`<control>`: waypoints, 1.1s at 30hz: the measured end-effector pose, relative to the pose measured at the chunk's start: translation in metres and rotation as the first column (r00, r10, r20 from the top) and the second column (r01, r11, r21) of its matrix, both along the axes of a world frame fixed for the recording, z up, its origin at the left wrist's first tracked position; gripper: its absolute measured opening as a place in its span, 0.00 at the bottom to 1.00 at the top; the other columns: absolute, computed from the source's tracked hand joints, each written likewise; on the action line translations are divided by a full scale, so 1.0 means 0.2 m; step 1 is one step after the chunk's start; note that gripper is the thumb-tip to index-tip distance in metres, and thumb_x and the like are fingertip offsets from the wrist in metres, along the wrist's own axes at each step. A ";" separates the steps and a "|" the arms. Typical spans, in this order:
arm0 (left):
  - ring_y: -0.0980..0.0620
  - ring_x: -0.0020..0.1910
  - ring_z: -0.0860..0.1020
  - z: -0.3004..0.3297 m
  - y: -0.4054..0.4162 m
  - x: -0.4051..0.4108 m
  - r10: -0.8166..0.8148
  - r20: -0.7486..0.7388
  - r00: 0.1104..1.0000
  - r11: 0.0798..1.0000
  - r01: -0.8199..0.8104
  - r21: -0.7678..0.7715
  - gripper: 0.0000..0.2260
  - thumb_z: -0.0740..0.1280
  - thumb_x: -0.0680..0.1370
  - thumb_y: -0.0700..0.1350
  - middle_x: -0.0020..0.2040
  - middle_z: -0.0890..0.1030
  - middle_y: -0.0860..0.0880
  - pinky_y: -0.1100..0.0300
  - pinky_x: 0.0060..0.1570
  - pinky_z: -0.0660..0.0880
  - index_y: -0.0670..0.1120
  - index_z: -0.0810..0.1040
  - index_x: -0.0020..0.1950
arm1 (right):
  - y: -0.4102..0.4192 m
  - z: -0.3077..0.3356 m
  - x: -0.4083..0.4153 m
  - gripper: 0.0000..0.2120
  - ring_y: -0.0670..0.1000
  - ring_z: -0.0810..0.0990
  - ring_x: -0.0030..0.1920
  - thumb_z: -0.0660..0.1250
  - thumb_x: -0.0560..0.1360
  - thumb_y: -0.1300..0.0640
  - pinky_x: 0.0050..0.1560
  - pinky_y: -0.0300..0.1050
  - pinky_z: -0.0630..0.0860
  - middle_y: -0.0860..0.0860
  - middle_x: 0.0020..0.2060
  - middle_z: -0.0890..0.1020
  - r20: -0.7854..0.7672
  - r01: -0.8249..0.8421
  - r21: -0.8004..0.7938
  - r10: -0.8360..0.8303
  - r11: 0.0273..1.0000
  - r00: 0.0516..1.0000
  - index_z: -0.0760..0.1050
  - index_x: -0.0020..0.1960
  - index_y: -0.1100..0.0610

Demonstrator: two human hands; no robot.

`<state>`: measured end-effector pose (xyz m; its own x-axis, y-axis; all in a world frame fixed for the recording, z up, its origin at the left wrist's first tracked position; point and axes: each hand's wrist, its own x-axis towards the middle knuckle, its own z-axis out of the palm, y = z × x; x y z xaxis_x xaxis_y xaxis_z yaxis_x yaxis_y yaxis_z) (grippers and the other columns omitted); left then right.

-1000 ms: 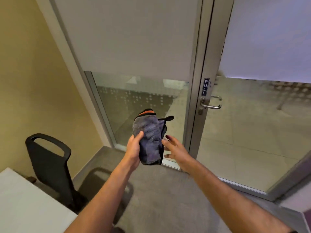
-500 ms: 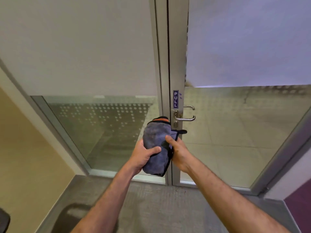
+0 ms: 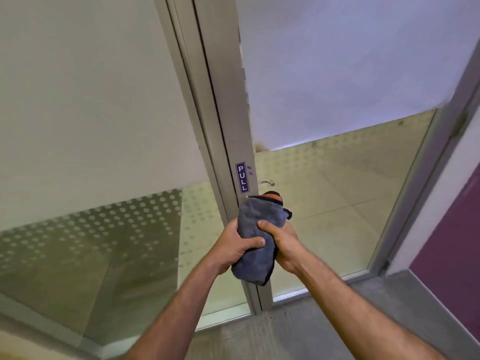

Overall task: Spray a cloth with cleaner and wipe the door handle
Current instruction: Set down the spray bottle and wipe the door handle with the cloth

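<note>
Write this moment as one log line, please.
stage: at door | cloth: gripped by left hand and right hand | handle: hidden behind cloth

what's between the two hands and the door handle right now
In the head view, the grey cloth. The left hand and right hand grip it, and its top covers the near door handle; only the far-side handle shows through the glass.

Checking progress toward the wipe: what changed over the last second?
Person closed in on the door; right hand joined left hand gripping the grey cloth, now raised over the inside door handle, hiding it. Chair and desk left view. PULL sticker unchanged.
</note>
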<state>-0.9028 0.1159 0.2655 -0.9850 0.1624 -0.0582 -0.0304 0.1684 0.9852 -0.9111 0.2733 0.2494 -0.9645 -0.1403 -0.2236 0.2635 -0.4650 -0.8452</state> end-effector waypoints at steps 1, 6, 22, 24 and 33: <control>0.47 0.58 0.84 -0.01 -0.02 -0.10 -0.030 0.003 1.000 1.000 0.030 -0.002 0.27 0.81 0.66 0.42 0.57 0.86 0.49 0.49 0.58 0.81 0.50 0.78 0.63 | -0.01 -0.02 -0.07 0.16 0.62 0.86 0.54 0.73 0.75 0.62 0.59 0.62 0.81 0.63 0.55 0.86 -0.011 0.029 -0.015 -0.029 0.999 1.000 0.78 0.62 0.60; 0.50 0.60 0.83 0.04 -0.04 -0.29 -0.036 -0.029 0.999 0.999 0.035 -0.028 0.33 0.82 0.64 0.48 0.60 0.85 0.50 0.49 0.61 0.80 0.50 0.76 0.67 | -0.01 -0.07 -0.18 0.27 0.63 0.82 0.61 0.75 0.71 0.60 0.58 0.56 0.82 0.63 0.61 0.83 -0.157 -0.053 -0.175 0.025 0.983 0.987 0.73 0.69 0.59; 0.45 0.81 0.56 0.49 -0.27 -1.06 -0.734 -0.369 0.570 0.248 -0.281 -0.927 0.38 0.59 0.79 0.65 0.80 0.63 0.43 0.50 0.79 0.51 0.44 0.54 0.82 | -0.16 -0.18 -0.69 0.24 0.56 0.84 0.57 0.73 0.75 0.58 0.58 0.57 0.81 0.56 0.57 0.83 0.012 0.527 0.063 -0.529 0.848 0.849 0.70 0.68 0.53; 0.46 0.83 0.52 0.56 -0.30 -1.17 -0.822 -0.308 0.480 0.109 -0.398 -0.911 0.37 0.55 0.80 0.65 0.82 0.59 0.44 0.50 0.79 0.45 0.43 0.53 0.82 | -0.20 -0.16 -0.74 0.23 0.45 0.84 0.54 0.72 0.76 0.57 0.58 0.49 0.80 0.48 0.56 0.82 -0.029 0.647 0.100 -0.648 0.756 0.761 0.67 0.67 0.47; 0.43 0.81 0.57 0.55 -0.27 -1.33 -0.943 -0.189 0.275 -0.025 -0.621 -0.783 0.28 0.46 0.85 0.54 0.82 0.59 0.40 0.44 0.78 0.53 0.40 0.55 0.81 | -0.76 -0.08 -1.06 0.16 0.53 0.75 0.66 0.65 0.78 0.58 0.69 0.48 0.71 0.56 0.64 0.78 -0.464 0.863 0.285 -0.727 0.418 0.506 0.77 0.65 0.58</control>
<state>-1.1691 0.0626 0.3748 -0.4147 0.9052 0.0932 0.6098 0.3524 -0.7099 -1.1231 0.1206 0.2327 -0.6059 0.7644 0.2204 -0.2571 0.0741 -0.9635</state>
